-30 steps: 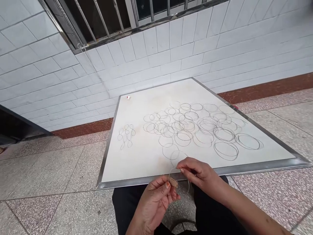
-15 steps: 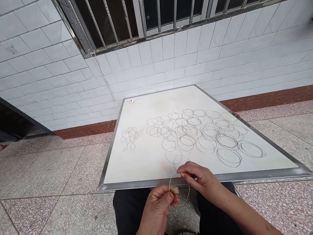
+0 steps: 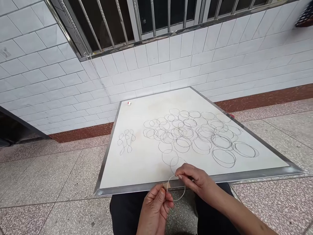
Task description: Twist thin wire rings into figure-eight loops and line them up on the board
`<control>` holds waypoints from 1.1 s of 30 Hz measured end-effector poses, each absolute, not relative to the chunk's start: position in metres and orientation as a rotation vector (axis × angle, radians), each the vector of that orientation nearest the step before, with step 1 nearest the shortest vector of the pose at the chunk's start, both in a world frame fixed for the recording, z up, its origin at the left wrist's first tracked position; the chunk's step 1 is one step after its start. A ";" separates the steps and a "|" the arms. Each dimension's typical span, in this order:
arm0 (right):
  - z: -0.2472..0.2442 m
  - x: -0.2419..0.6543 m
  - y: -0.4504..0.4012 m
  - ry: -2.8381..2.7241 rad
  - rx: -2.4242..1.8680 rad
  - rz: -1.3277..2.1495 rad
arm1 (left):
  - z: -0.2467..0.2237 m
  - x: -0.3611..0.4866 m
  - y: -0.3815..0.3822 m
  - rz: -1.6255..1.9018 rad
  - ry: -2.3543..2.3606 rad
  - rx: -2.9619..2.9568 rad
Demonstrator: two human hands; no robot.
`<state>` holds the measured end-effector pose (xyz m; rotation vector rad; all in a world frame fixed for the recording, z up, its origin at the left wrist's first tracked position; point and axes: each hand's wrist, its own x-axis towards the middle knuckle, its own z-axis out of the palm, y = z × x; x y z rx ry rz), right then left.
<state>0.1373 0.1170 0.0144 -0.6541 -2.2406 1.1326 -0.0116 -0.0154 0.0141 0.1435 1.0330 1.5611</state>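
In front of the table's near edge, a thin pale wire ring is held between both hands. My left hand pinches its left side with thumb and fingertips; a tan wrap shows at one fingertip. My right hand closes thumb and index finger on the upper part of the ring. Just beyond the right hand, several thin dark wire rings lie overlapping on the white tabletop. A group of small looped wire pieces lies at the table's left.
A metal frame edges the table. A small red and white object sits at its far left corner. Behind stand a white tiled wall and a barred window. Dark clothing shows at the upper right.
The view has shifted slightly, so the table appears a little further left. Both hands keep their hold on the wire ring. Dark clothing has come into view at the upper right.
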 end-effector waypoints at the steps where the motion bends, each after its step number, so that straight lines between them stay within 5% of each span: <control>1: 0.014 0.138 0.117 -2.252 -0.638 1.139 | 0.014 -0.012 -0.015 1.551 1.041 0.152; 33: 0.014 0.138 0.115 -2.283 -0.540 0.995 | 0.019 -0.008 -0.017 1.316 0.870 0.194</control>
